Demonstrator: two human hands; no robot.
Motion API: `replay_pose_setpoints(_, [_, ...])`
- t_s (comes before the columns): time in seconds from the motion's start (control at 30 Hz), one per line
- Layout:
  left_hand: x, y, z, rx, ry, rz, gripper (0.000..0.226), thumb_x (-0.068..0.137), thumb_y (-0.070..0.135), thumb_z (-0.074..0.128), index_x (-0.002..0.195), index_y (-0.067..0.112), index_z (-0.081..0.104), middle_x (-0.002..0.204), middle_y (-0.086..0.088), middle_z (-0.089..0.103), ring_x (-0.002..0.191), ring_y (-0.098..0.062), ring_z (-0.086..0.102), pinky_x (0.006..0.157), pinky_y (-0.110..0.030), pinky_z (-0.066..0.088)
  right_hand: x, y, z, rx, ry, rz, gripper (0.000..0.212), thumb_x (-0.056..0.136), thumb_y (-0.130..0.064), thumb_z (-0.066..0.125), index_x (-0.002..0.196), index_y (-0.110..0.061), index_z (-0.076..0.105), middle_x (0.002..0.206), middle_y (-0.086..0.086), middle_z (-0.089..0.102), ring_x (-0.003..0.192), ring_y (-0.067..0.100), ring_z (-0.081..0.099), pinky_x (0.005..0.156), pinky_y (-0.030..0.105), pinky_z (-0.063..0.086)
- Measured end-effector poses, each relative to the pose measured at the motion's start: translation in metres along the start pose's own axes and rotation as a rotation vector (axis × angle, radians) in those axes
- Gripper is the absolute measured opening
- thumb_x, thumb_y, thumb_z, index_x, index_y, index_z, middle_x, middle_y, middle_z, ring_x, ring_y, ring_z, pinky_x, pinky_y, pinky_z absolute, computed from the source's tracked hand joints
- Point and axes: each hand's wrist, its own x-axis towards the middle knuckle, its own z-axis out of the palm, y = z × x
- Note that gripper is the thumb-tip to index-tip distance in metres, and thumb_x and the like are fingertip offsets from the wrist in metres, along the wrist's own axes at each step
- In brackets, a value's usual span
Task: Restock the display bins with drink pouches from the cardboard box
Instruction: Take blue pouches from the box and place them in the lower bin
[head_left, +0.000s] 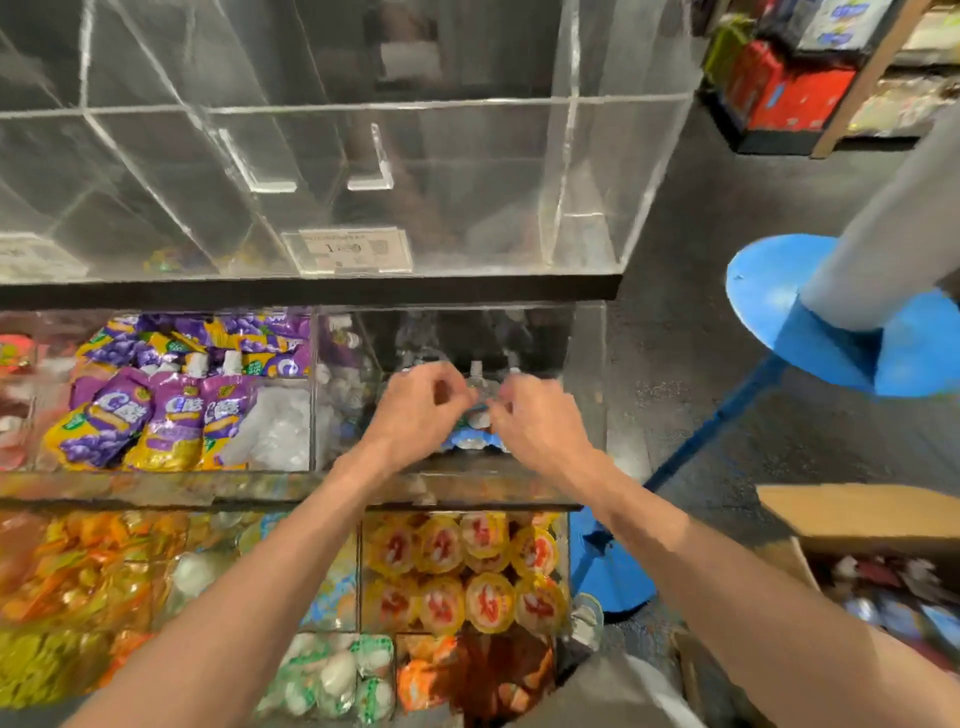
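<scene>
Both my hands reach into the right-hand clear acrylic bin (587, 395) on the middle shelf. My left hand (415, 410) and my right hand (540, 421) have curled fingers that pinch blue drink pouches (470, 436) with white caps between them. The pouches sit low in the bin, partly hidden by my hands. The neighbouring bin to the left holds purple and yellow grape drink pouches (150, 415). The cardboard box (862, 514) stands open on the floor at lower right, with several pouches inside.
An empty clear acrylic bin row (363, 182) with a price label (353, 249) sits above. Below are bins of yellow jelly cups (462, 566) and other snacks. A blue step stool (810, 332) and a person's grey trouser leg (893, 218) stand to the right.
</scene>
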Motion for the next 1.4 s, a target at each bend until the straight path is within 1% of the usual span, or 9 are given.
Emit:
replay_pose_setpoints(0.13, [-0.047,0.057,-0.003,-0.126,0.003,0.313,0.013,0.087,0.029,0.074,0.078,0.022,0.067,0.064,0.004,0.061,0.058,-0.006,0.051,0.059,-0.021,0.04,-0.1,0.016,-0.032,0.247,0.312,0.028,0.027,0.092,-0.037,0.055,0.079,-0.015,0.063,0.076,0.004,0.069,0.076,0.028,0.063,0.066,0.037,0.046])
replay_pose_setpoints(0.37, [-0.097,0.176,0.141,-0.208,-0.453,0.716,0.014,0.086,0.028,0.069,0.076,0.02,0.062,0.057,0.009,0.054,0.052,-0.001,0.046,0.054,-0.018,0.035,-0.258,0.151,-0.039,0.348,0.572,0.626,0.022,0.094,-0.03,0.062,0.076,-0.018,0.063,0.065,-0.003,0.061,0.065,0.019,0.058,0.061,0.037,0.043])
replay_pose_setpoints(0.53, [-0.148,0.229,0.285,0.119,-0.858,0.815,0.01,0.09,0.026,0.061,0.092,0.017,0.064,0.086,-0.002,0.066,0.087,-0.025,0.063,0.07,-0.033,0.047,-0.349,0.254,-0.029,0.347,0.518,1.057,0.015,0.099,-0.032,0.055,0.1,-0.022,0.065,0.084,-0.001,0.064,0.078,0.019,0.059,0.066,0.032,0.043])
replay_pose_setpoints(0.7, [-0.174,0.254,0.396,0.29,-1.058,0.733,0.013,0.089,0.019,0.064,0.097,0.009,0.068,0.097,-0.012,0.071,0.094,-0.029,0.065,0.07,-0.03,0.044,-0.396,0.357,-0.001,0.51,0.584,1.344,0.025,0.094,-0.029,0.063,0.111,-0.009,0.062,0.106,0.009,0.067,0.104,0.029,0.061,0.075,0.032,0.04])
replay_pose_setpoints(0.8, [-0.175,0.257,0.459,0.34,-1.109,0.553,0.013,0.085,0.026,0.068,0.083,0.014,0.064,0.091,-0.013,0.07,0.093,-0.032,0.067,0.072,-0.037,0.051,-0.401,0.405,0.006,0.737,0.554,1.514,0.035,0.09,-0.042,0.068,0.099,-0.013,0.049,0.098,0.005,0.058,0.085,0.022,0.055,0.067,0.031,0.036])
replay_pose_setpoints(0.87, [-0.173,0.255,0.494,0.355,-1.108,0.411,0.027,0.085,0.034,0.072,0.096,0.01,0.065,0.101,-0.012,0.069,0.1,-0.031,0.065,0.079,-0.037,0.05,-0.395,0.428,0.007,0.89,0.56,1.595,0.041,0.089,-0.042,0.071,0.103,-0.01,0.05,0.095,0.005,0.057,0.078,0.018,0.053,0.066,0.032,0.038])
replay_pose_setpoints(0.97, [-0.174,0.26,0.526,0.334,-1.136,0.204,0.059,0.088,0.033,0.073,0.134,0.003,0.054,0.132,-0.01,0.06,0.12,-0.024,0.058,0.086,-0.024,0.042,-0.383,0.456,0.014,1.161,0.614,1.629,0.074,0.085,-0.036,0.077,0.14,-0.007,0.036,0.135,0.011,0.052,0.106,0.024,0.053,0.086,0.036,0.044])
replay_pose_setpoints(1.1, [-0.181,0.264,0.553,0.299,-1.134,0.001,0.064,0.088,0.032,0.075,0.136,0.002,0.046,0.111,-0.007,0.059,0.097,-0.016,0.056,0.078,-0.023,0.043,-0.372,0.48,0.024,1.334,0.684,1.766,0.114,0.076,-0.036,0.085,0.158,-0.014,0.008,0.164,0.006,0.015,0.148,0.029,0.023,0.115,0.046,0.031])
replay_pose_setpoints(1.4, [-0.196,0.24,0.572,0.176,-1.085,-0.053,0.112,0.058,0.057,0.087,0.148,0.032,0.026,0.14,-0.017,0.049,0.126,-0.037,0.051,0.096,-0.048,0.05,-0.368,0.492,0.022,1.266,0.662,1.797,0.099,0.077,-0.032,0.084,0.151,-0.003,0.025,0.155,0.016,0.033,0.14,0.033,0.035,0.105,0.043,0.039])
